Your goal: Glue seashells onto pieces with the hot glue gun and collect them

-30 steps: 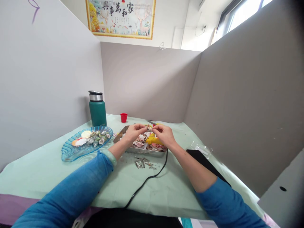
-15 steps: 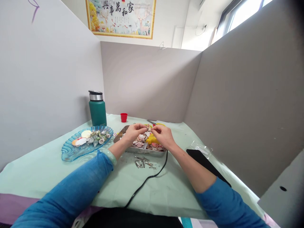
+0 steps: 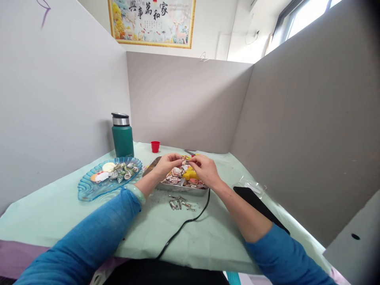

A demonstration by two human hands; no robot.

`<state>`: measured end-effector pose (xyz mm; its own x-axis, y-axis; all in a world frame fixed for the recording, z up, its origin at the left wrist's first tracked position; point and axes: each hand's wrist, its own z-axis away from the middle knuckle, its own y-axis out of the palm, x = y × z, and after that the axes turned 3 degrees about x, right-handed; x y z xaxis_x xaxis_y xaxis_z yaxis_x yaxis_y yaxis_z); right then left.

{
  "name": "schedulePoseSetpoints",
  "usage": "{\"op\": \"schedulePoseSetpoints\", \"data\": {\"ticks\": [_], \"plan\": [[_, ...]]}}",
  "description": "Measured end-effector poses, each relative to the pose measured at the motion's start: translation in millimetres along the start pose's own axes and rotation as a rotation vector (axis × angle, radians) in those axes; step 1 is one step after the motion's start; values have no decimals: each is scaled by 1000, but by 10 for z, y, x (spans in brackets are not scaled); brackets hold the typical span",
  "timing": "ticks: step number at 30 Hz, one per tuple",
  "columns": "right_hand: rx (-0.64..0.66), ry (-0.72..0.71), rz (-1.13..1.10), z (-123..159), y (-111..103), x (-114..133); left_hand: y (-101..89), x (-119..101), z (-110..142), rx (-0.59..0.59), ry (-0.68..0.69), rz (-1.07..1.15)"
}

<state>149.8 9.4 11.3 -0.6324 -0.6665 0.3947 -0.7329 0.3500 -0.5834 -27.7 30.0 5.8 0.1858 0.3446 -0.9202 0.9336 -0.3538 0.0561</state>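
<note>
My left hand [image 3: 167,164] and my right hand [image 3: 204,168] meet above a metal tray [image 3: 154,165] full of shells. Both pinch a small shell piece [image 3: 186,160] between their fingertips; it is too small to make out in detail. A yellow tool [image 3: 190,174] lies in the tray under my right hand, and its black cord [image 3: 181,226] runs toward me over the table edge. Several small metal clips [image 3: 179,203] lie on the green cloth just in front of the tray.
A blue glass dish [image 3: 89,189] with shells sits at the left. Behind it stands a green flask [image 3: 122,135], and a small red cup [image 3: 154,146] is farther back. A black phone [image 3: 255,204] lies at the right. Grey partition walls enclose the table.
My right hand has drawn a little closer to the left, so the fingertips now touch around the small piece. Nothing else has moved.
</note>
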Motion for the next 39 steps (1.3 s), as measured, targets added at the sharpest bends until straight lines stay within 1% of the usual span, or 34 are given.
{"op": "schedulePoseSetpoints", "data": {"ticks": [3, 6, 8, 11, 14, 16, 18, 21, 23, 24, 26, 28, 30, 32, 34, 35, 37, 39], "plan": [[-40, -5, -14, 1, -57, -10, -5, -79, -17, -31, 42, -88], [-61, -7, -28, 21, -106, -14, -44, -139, -54, -15, 78, -228], [-77, 2, -35, 45, -130, -17, -85, -165, -76, -17, 107, -388], [-94, 11, -51, 94, -169, -9, -137, -206, -88, -66, 160, -688], [-135, 17, -36, 146, -230, 30, -174, -289, -71, -102, 190, -898], [-184, 22, -1, 172, -282, 69, -219, -392, -45, -89, 169, -994], [-239, 12, 49, 187, -331, 106, -305, -542, -9, -41, 103, -1080], [-313, 4, 89, 197, -365, 141, -520, -822, 69, 6, -1, -1156], [-333, 14, 85, 203, -354, 147, -710, -997, 138, 4, -109, -1139], [-336, 18, 80, 208, -340, 146, -813, -1067, 177, 8, -174, -1092], [-324, 12, 72, 220, -303, 138, -1025, -1159, 262, -1, -244, -951], [-304, -8, 75, 231, -264, 122, -1225, -1181, 354, -22, -298, -834], [-277, -31, 89, 239, -227, 101, -1391, -1144, 448, -89, -329, -764], [-247, -59, 104, 244, -196, 78, -1502, -1070, 537, -157, -347, -684], [-214, -84, 111, 250, -169, 55, -1543, -992, 612, -178, -368, -568], [-196, -95, 108, 255, -157, 47, -1535, -958, 641, -172, -378, -508], [-152, -113, 88, 267, -135, 41, -1458, -908, 675, -150, -381, -395], [-91, -121, 41, 282, -119, 62, -1306, -876, 675, -133, -357, -290]]}}
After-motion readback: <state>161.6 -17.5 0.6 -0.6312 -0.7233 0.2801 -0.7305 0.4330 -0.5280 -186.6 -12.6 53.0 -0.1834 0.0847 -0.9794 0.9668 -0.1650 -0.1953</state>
